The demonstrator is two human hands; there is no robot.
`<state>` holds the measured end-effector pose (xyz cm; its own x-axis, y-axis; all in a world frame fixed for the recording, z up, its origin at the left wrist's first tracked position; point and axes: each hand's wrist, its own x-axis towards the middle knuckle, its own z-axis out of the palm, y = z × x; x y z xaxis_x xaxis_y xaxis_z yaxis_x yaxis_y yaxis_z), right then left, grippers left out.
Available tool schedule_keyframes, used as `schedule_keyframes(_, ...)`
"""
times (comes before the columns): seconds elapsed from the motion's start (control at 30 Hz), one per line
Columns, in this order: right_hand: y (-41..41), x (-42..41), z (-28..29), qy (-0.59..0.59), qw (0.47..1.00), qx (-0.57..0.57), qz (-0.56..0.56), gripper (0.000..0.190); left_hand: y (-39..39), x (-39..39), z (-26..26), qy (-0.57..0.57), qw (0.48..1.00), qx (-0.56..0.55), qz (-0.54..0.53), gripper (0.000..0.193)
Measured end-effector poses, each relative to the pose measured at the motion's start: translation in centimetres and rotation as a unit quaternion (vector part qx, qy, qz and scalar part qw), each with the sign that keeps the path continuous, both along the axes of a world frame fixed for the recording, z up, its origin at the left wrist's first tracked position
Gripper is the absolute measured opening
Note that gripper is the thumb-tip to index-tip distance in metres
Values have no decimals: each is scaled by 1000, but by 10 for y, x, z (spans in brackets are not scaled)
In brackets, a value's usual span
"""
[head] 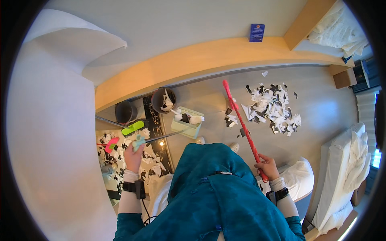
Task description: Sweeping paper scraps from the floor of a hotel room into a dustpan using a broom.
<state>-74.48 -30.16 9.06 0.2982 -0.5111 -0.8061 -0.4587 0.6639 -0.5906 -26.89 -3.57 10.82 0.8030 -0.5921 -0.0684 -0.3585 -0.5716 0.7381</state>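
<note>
My left hand (134, 158) grips the pale green top of a dustpan handle (162, 137); its dark shaft runs to a light green dustpan (187, 131). Black and white paper scraps (187, 118) lie in that pan. My right hand (268, 167) is closed around the lower end of a red broom handle (245, 129), which slants up and left from it; a pink-red part shows beside the handle near its far end. A large spread of torn black and white paper (271, 105) lies on the grey floor to the right of the broom, with a few scraps (231, 118) beside the handle.
A dark bin (163, 101) holding scraps stands behind the dustpan, with another bin (126, 112) to its left. More scraps, a green broom head (133, 128) and a pink broom head (112, 144) lie beyond the dark threshold. Beds with white bedding (340, 168) stand at right; a wooden ledge (181, 63) borders the wall.
</note>
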Motion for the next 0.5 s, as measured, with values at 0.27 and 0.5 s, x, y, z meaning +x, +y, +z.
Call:
schedule_keyframes(0.27, 24, 40, -15, 80, 985, -59, 140, 62, -25, 44, 72, -206, 970, 126, -28, 29)
schedule_keyframes(0.5, 59, 32, -50, 130, 961, -146, 198, 61, -60, 39, -16, -329, 855, 271, -295, 33)
